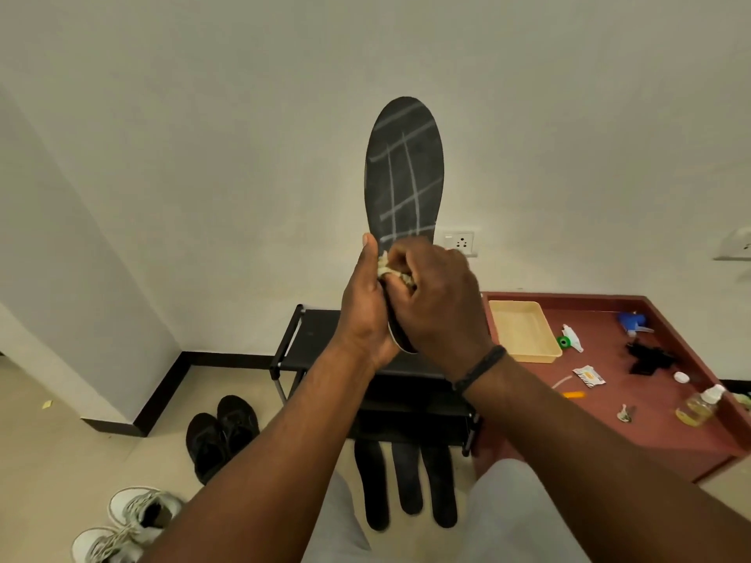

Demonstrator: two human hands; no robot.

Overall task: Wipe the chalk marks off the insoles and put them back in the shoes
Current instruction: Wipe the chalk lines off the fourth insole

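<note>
Judging by the chalk grid, the wiping has barely begun: 3 dark insoles lie on the floor below the hands, and both pairs of shoes wait unfilled. The left hand grips the heel of the raised insole. The right hand clutches a wadded cloth against it; the chalked forefoot rises beyond the fingertips.

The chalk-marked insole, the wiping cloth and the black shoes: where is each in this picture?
chalk-marked insole (404,168): head view, on its dark upper half among the chalk lines.
cloth (386,271): head view, on the pale wad showing between the hands.
black shoes (221,434): head view, between the pair on the floor.
</note>
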